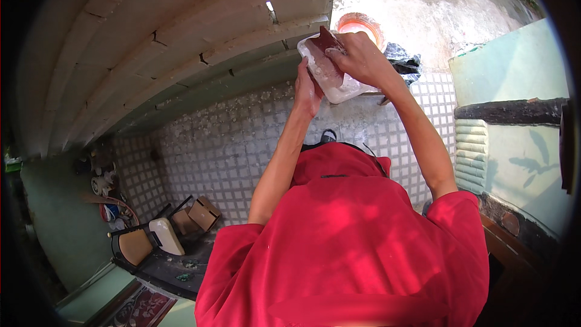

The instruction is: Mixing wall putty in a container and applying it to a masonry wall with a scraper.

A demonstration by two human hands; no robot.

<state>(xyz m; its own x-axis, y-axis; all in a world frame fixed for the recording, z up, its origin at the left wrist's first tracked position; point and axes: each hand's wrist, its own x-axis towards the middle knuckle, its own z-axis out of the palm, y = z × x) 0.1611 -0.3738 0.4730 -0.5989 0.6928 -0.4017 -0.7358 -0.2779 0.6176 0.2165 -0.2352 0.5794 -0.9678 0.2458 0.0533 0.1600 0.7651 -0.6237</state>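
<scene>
In my left hand [307,91] is a white, rounded rectangular piece [345,91], like a shallow tray or board, smeared with pale material and held by its left edge at arm's length, high in the view. My right hand [357,54] grips a flat reddish-brown piece [325,41], perhaps a scraper, against the top of the white piece. My fingertips there are partly hidden. Just beyond my hands stands an orange bucket [354,19] with white material in it, beside some crumpled dark plastic [405,63].
Pale slatted panels [151,30] rise at the left over a tiled floor [206,139]. At the lower left are a dark bench [181,275], chairs [136,245], cardboard [204,211] and clutter. A light green wall with a dark horizontal band [508,112] borders the right, and rough pavement [417,0] lies beyond.
</scene>
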